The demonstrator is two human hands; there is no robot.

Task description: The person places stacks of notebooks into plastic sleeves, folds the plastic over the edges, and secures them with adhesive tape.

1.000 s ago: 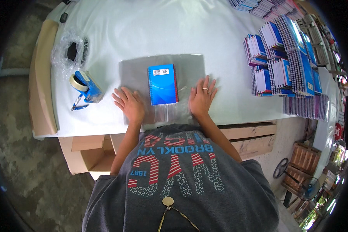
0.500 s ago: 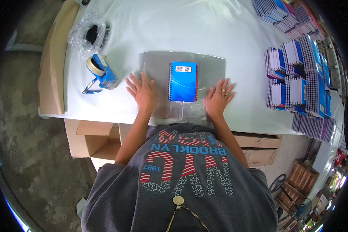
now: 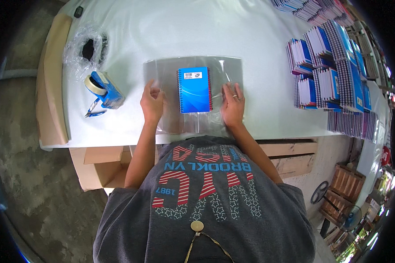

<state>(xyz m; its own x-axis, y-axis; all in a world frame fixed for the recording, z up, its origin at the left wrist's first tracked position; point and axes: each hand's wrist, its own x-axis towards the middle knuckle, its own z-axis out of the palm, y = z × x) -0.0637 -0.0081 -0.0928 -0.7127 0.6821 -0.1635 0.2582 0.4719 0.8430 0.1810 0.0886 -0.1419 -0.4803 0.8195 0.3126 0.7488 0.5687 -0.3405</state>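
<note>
A blue spiral notebook point(image 3: 194, 89) lies on a clear plastic sheet point(image 3: 193, 65) spread on the white table point(image 3: 171, 30). My left hand point(image 3: 152, 103) sits on the sheet's left part, fingers curled and pinching the plastic edge beside the notebook. Pressed flat on the sheet just right of the notebook is my right hand point(image 3: 233, 105), a ring on one finger.
A blue tape dispenser point(image 3: 103, 90) with a roll of tape stands to the left, small blue snips point(image 3: 93, 109) beside it and crumpled clear plastic point(image 3: 84, 50) behind. Stacks of blue and purple spiral notebooks point(image 3: 329, 74) fill the table's right side. Wooden drawers and cardboard sit under the table edge.
My left hand has gone from lying flat to curling its fingers on the sheet's left part. The right hand stays flat beside the notebook. The view shifted slightly.
</note>
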